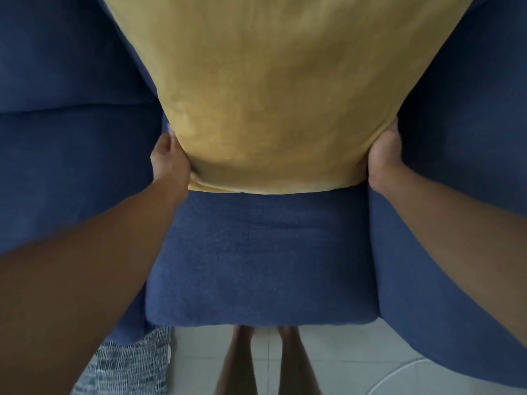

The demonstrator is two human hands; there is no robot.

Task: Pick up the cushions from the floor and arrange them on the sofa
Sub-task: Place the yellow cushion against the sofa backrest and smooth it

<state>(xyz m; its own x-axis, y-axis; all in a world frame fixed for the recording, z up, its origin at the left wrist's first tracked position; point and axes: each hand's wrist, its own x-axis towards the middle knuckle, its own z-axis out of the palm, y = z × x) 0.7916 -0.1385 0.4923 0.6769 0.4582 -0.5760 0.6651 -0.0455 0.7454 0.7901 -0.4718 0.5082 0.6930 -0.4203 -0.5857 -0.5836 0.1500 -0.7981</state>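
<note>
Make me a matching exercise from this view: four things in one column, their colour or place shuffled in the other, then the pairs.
1. velvety cushion
2. fabric sofa seat
3. left hand
4. woven rug

A. on the tiled floor, bottom left
B. mustard yellow
C. grips the cushion's lower left corner
D. dark blue

Pairs: 1-B, 2-D, 3-C, 4-A

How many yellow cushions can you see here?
1. The yellow cushion stands against the blue sofa back, its lower corners gripped by the left hand and the right hand. It fills much of the view, so others may be hidden.
</note>
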